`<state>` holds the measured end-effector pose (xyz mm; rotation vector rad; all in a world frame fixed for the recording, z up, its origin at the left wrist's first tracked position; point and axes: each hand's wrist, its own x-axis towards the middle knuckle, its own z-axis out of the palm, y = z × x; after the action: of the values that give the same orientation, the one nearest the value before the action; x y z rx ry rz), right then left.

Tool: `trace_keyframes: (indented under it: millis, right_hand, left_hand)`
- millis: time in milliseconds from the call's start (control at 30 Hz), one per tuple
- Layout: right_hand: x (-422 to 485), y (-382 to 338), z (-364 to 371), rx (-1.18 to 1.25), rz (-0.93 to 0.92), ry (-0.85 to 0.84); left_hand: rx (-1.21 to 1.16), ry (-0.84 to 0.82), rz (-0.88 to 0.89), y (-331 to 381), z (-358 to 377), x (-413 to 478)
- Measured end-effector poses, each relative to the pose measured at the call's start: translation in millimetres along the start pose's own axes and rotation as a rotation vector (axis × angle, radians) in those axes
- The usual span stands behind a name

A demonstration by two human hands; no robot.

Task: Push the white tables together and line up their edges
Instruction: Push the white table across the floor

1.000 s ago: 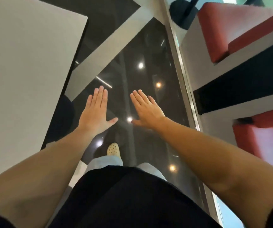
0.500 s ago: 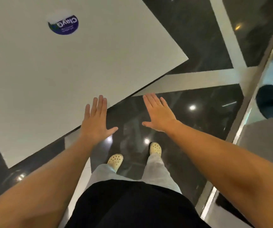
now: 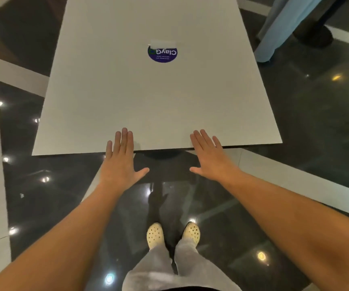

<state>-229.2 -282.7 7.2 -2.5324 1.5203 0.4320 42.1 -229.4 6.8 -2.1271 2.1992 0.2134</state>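
Note:
A white square table (image 3: 127,97) stands straight ahead of me, with a round blue sticker (image 3: 162,53) near its middle. Its near edge runs across the view just in front of my fingers. My left hand (image 3: 120,160) is flat and open, fingertips over the near edge left of centre. My right hand (image 3: 210,156) is also flat and open, fingertips over the same edge right of centre. Whether the fingers touch the top I cannot tell. Only one white table is in view.
The floor (image 3: 295,133) is glossy dark tile with pale bands and light reflections. A black round base (image 3: 314,36) and a pale blue upright panel (image 3: 280,28) stand at the far right. My feet in cream clogs (image 3: 155,235) stand a step back from the table.
The view has swung left, so the table, earlier off to my left and skewed, now lies square in front. Both open hands now reach its near edge.

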Motion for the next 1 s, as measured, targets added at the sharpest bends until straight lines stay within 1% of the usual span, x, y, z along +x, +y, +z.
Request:
trace_keyframes:
  millis: [267,367,467,567,667,800,1000]
  right_hand:
    - [25,-16,10,-0.011,-0.042,0.035]
    - [38,-18,20,-0.039,-0.07,0.038]
    - [53,-15,30,-0.06,-0.089,0.079]
    - [69,-13,38,-0.058,-0.061,0.098]
    - [83,-9,45,-0.047,-0.016,0.116]
    - [88,-1,53,-0.103,-0.043,0.156]
    - [95,0,62,-0.131,-0.007,0.155]
  left_hand:
    - [0.013,-0.044,-0.016,-7,17,-1]
    - [0.03,-0.059,-0.059,-9,27,2]
    - [0.028,-0.047,-0.088,-14,37,12]
    - [0.067,-0.028,-0.076,-30,44,23]
    - [0.099,-0.045,-0.066,-48,54,32]
    - [0.12,-0.018,0.004,-66,58,47]
    - [0.136,-0.048,0.006,-80,54,62]
